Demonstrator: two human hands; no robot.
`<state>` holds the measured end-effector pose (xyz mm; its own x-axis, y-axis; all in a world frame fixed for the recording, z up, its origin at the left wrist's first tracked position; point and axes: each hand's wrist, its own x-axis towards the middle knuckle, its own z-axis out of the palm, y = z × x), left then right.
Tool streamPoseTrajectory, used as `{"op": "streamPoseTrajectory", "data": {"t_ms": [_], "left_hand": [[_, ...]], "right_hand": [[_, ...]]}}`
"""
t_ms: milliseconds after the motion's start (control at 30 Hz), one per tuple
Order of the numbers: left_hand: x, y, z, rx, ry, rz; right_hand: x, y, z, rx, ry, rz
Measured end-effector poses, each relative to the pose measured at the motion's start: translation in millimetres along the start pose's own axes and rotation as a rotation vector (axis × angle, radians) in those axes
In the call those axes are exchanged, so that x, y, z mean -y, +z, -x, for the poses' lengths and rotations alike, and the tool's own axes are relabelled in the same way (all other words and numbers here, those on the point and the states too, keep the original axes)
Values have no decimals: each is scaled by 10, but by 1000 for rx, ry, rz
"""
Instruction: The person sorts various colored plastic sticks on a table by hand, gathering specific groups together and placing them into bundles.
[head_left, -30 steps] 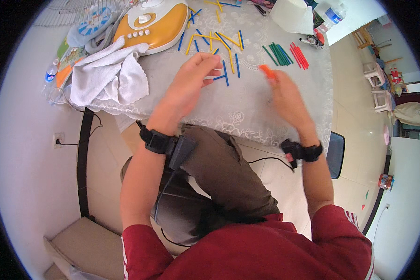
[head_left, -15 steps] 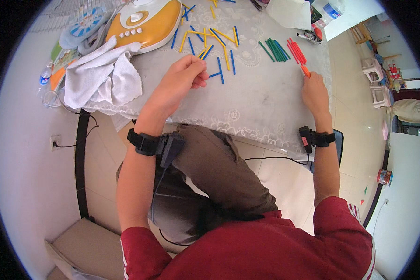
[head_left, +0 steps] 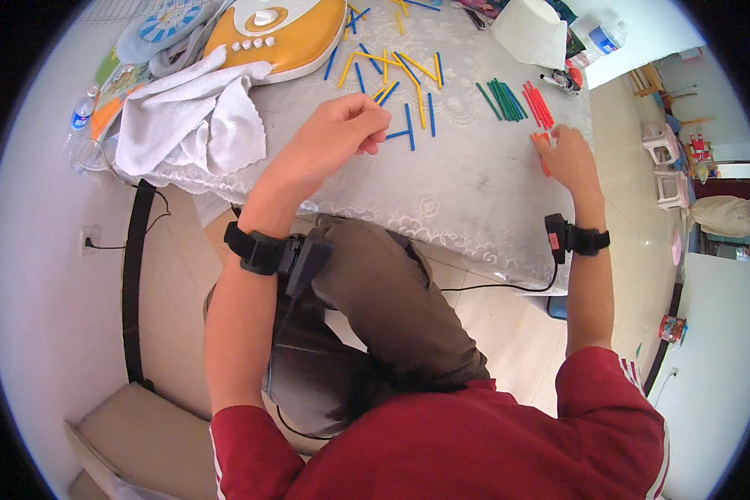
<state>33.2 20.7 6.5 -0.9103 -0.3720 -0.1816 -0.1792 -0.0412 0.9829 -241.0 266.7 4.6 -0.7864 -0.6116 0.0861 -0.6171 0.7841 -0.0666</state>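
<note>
Over the tablecloth in the middle left, my left hand (head_left: 335,136) is closed with curled fingers; whatever they may hold is hidden. Just beside its fingertips lie two blue sticks (head_left: 410,127) meeting at an angle. My right hand (head_left: 572,162), at the table's right side, has its fingers closed on an orange-red stick (head_left: 545,167). Just beyond it lies a small bunch of red sticks (head_left: 537,104). To their left, green sticks (head_left: 507,100) are bunched together. Yellow and blue sticks (head_left: 425,107) are scattered farther left, some of them touching or crossing.
A yellow and white appliance (head_left: 296,50) stands at the far left, with a pale towel (head_left: 187,112) against it. A white paper roll (head_left: 532,33) and a clear bottle (head_left: 604,40) stand at the back right. The lace tablecloth (head_left: 442,221) hangs over the near edge.
My right hand has drawn slightly nearer, and the orange-red stick has moved away from the red bunch. The left hand stays closed, nearly in place. The view has shifted slightly.
</note>
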Motion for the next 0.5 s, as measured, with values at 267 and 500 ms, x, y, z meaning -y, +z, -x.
{"op": "streamPoseTrajectory", "data": {"t_ms": [267,500], "left_hand": [[-8,-40,7,-176,22,83],[-11,-67,39,-147,20,58]], "right_hand": [[6,230,-510,11,-200,-277],[2,240,-577,-11,-343,-247]]}}
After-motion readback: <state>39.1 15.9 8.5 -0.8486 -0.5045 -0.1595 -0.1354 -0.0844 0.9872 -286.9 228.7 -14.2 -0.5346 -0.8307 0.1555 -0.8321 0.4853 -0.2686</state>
